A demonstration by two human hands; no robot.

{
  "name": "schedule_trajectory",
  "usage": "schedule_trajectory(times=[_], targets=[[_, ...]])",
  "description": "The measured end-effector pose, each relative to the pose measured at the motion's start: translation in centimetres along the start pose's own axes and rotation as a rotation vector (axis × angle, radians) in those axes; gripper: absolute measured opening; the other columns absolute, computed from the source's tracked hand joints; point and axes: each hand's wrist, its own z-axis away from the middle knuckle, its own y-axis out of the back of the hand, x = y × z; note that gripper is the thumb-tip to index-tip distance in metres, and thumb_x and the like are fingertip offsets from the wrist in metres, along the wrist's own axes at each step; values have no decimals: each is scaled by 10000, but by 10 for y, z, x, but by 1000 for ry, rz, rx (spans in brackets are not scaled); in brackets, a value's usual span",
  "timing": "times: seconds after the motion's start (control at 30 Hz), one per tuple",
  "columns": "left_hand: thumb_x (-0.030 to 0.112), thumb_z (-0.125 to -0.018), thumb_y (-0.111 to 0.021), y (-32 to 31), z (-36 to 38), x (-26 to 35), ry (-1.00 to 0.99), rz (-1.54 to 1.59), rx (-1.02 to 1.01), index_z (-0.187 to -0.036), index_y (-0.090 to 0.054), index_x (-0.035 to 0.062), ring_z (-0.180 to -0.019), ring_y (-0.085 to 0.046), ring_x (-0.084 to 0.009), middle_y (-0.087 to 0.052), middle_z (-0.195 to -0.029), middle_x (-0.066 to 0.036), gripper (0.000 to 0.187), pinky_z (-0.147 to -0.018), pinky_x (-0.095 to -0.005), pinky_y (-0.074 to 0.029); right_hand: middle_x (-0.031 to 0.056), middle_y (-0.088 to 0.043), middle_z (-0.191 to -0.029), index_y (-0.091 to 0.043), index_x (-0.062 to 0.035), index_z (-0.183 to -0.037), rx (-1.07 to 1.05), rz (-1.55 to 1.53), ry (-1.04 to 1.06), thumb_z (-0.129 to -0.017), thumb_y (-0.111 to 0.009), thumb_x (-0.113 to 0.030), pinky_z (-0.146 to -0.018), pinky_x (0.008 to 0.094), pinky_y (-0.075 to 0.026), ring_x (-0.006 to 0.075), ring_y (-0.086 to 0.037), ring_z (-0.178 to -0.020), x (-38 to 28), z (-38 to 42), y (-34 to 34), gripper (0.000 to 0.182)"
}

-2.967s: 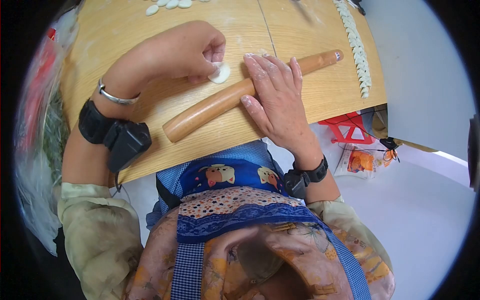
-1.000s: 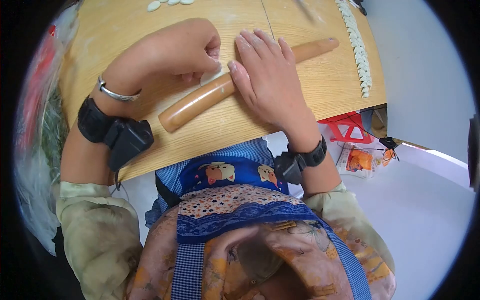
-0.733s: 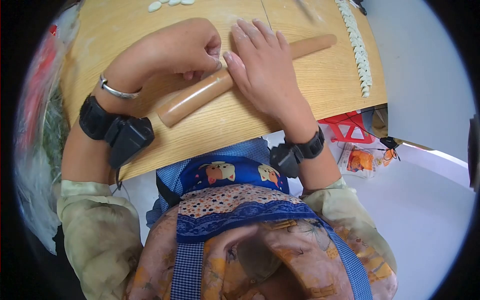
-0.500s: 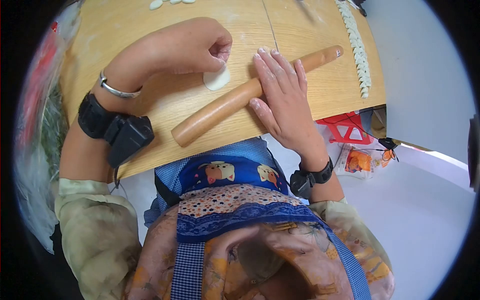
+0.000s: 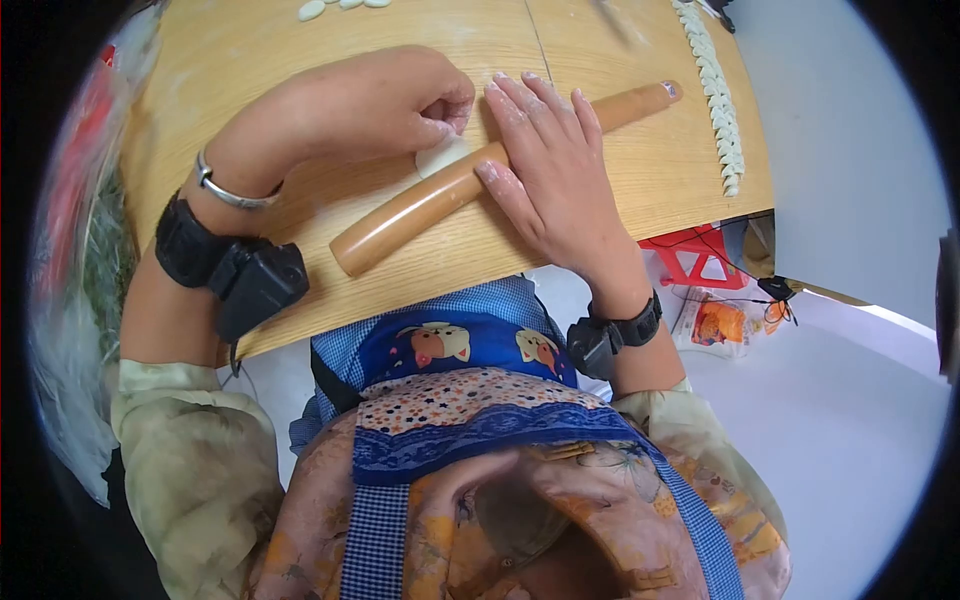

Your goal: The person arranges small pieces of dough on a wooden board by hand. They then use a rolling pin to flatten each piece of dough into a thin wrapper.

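Observation:
My left hand (image 5: pixel 425 105) is closed, its fingers pinching the far edge of a round white dough wrapper (image 5: pixel 440 158) on the table. A thick wooden rolling pin (image 5: pixel 420 208) lies slantwise, its side over the near right part of the wrapper. Across the middle of the pin rests my right hand (image 5: pixel 555 165), flat, fingers stretched out and dusted with flour, thumb on the near side. The wrapper is partly hidden by the left fingers and the pin.
Small flattened dough discs (image 5: pixel 312 10) lie at the table's far edge. A long row of folded dough pieces (image 5: pixel 718 100) runs along the right side of the wooden table (image 5: pixel 640 185). Plastic bags (image 5: pixel 75 300) stand at the left. Below right is a red plastic stool (image 5: pixel 700 262).
The rolling pin has rolled away from my body onto the wrapper, with my right hand moving forward and slightly left over it. My left hand has shifted slightly right, still pinching the wrapper.

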Motion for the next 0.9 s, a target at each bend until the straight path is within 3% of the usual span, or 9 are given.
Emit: schedule_trajectory(times=[0.1, 0.2, 0.27, 0.47, 0.7, 0.77, 0.9], targets=[[146, -941, -613, -2, -1, -6, -67, -124, 72, -914, -645, -43, -736, -604, -324, -635, -801, -201, 194, -708, -422, -488, 196, -573, -1439, -570, 21, -1385, 42, 21, 14, -1025, -523, -405, -1198, 575, -263, 396, -449, -1410, 3, -15, -8, 560], [181, -976, -572, 3, -2, -6, 8, -74, -34, -924, -640, -60, -762, -604, -374, -639, -830, -230, 256, -726, -437, -491, 203, -586, -1424, -581, 23, -1370, 73, 43, 5, -1028, -515, -409, -1189, 578, -283, 406, -452, -1406, 4, -29, -16, 555], [154, -941, -616, 0, 1, -4, -23, -85, 44, -912, -646, -52, -729, -616, -325, -649, -802, -204, 210, -700, -416, -494, 206, -589, -1420, -581, 23, -1370, 83, 49, -3, -1028, -512, -410, -1187, 579, -287, 410, -451, -1405, 5, -31, -16, 556], [93, -841, -705, -3, -1, 1, 75, -110, -18, -873, -646, -22, -653, -565, -183, -624, -726, -116, 133, -632, -357, -471, 200, -527, -1483, -513, 17, -1436, 1, -13, -17, -1021, -517, -401, -1219, 572, -219, 399, -413, -1428, 2, 0, 0, 590], [80, -844, -677, -1, 0, 3, -2, 55, 3, -889, -617, -17, -688, -534, -136, -568, -703, -61, 123, -641, -316, -453, 187, -472, -1527, -451, -2, -1501, -42, -21, -59, -1011, -528, -400, -1243, 561, -156, 379, -378, -1461, -1, 29, 8, 636], [98, -875, -651, 0, 0, -1, -14, 155, -125, -927, -619, -12, -703, -527, -123, -571, -724, -46, 125, -650, -315, -451, 187, -475, -1523, -454, -3, -1499, -41, -21, -60, -1009, -530, -398, -1243, 560, -154, 376, -377, -1462, -1, 29, 7, 634], [137, -911, -626, 1, -1, -7, -4, 55, -162, -961, -614, -10, -687, -524, -141, -577, -732, -59, 156, -649, -324, -456, 185, -486, -1515, -463, -6, -1493, -28, -23, -50, -1010, -531, -398, -1239, 560, -166, 376, -387, -1454, -1, 23, 6, 626]])
